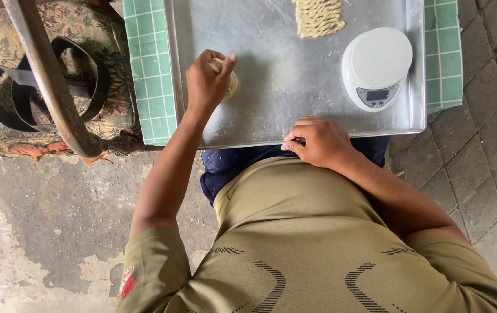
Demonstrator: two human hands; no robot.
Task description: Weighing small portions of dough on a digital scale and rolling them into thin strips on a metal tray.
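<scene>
Now a small pale lump of dough (pixel 229 81) is gripped by the curled left hand (pixel 205 87) and pressed on the flat silver metal tray (pixel 271 110). Near edge of this tray is pinched by the right hand (pixel 318 142). Beyond the right hand, a round white kitchen scale (pixel 377 66) is placed, and twisted pale dough strips (pixel 317 17) are laid further away.

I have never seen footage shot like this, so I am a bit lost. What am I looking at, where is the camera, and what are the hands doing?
The camera sits on a person's head and looks straight down, so you see their olive-green shirt and both bare arms. In front of them lies a flat silver metal tray on a green tiled table. On the tray stand a round white kitchen scale and, at the far edge, a row of pale twisted dough strips. The left hand cups a small pale lump of dough against the tray. The right hand rests on the tray's near rim. At left is a patterned cushion with black straps.
</scene>
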